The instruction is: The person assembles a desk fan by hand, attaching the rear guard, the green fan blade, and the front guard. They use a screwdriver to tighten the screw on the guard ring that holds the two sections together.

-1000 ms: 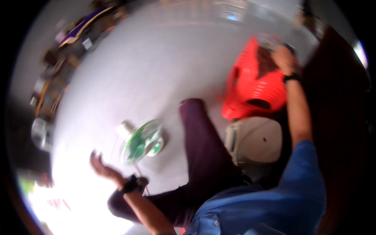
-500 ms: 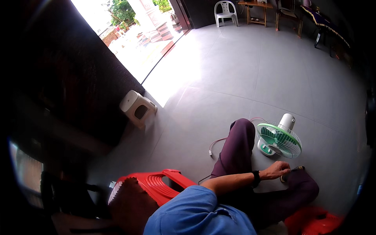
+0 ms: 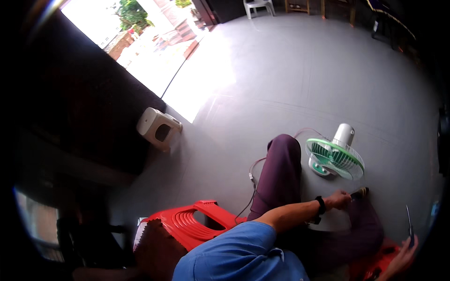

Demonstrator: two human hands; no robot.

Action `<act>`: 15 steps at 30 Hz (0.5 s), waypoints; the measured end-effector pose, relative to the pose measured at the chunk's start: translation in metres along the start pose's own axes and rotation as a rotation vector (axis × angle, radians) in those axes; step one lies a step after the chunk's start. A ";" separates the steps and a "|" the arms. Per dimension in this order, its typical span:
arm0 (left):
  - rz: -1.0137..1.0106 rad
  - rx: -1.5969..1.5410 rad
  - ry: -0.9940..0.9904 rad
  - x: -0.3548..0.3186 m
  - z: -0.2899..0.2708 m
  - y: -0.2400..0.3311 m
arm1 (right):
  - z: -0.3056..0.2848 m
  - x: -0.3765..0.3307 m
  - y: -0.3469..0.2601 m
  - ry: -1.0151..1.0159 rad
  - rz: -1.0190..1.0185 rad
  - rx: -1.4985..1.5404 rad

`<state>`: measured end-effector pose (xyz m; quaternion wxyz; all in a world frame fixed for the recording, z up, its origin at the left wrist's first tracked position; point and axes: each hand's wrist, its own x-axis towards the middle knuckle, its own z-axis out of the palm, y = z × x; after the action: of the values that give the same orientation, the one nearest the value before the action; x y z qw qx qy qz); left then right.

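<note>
My left hand (image 3: 338,200), with a black watch on the wrist, reaches across my lap towards my foot. Its fingers are curled closed, and whatever lies in them cannot be made out. Just beyond it stands a small fan (image 3: 335,157) with a green-rimmed wire guard, green blades and a white motor housing. At the lower right my right hand (image 3: 404,255) grips a screwdriver (image 3: 411,232) by its dark handle, its thin metal shaft pointing up. Beside my foot, a dark shoe (image 3: 360,192) partly shows close to the left hand.
A red plastic stool (image 3: 187,225) stands at my left, with a brown cloth (image 3: 159,241) near it. More red plastic (image 3: 386,253) lies by my right hand. A cord (image 3: 251,178) runs over the grey floor. A beige stool (image 3: 159,129) stands near the bright doorway.
My right hand has come into view at the lower right with the screwdriver. The left hand stays near my foot. The view has tilted, and more of the dark cord shows.
</note>
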<state>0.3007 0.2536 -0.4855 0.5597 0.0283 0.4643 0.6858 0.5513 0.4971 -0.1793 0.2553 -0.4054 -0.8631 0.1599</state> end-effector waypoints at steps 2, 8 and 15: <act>0.012 -0.366 -0.064 0.035 -0.011 -0.029 | 0.052 0.005 -0.030 -0.111 -0.110 0.334; -0.143 -0.481 0.169 0.053 -0.026 -0.029 | 0.195 0.034 -0.127 -0.113 -0.253 0.420; -0.082 -0.524 0.169 0.080 -0.009 -0.020 | 0.264 0.036 -0.095 -0.080 -0.322 0.279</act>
<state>0.2810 0.3106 -0.5426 0.5346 -0.1937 0.3168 0.7591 0.3227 0.4481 -0.3383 0.2967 -0.2165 -0.8956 0.2510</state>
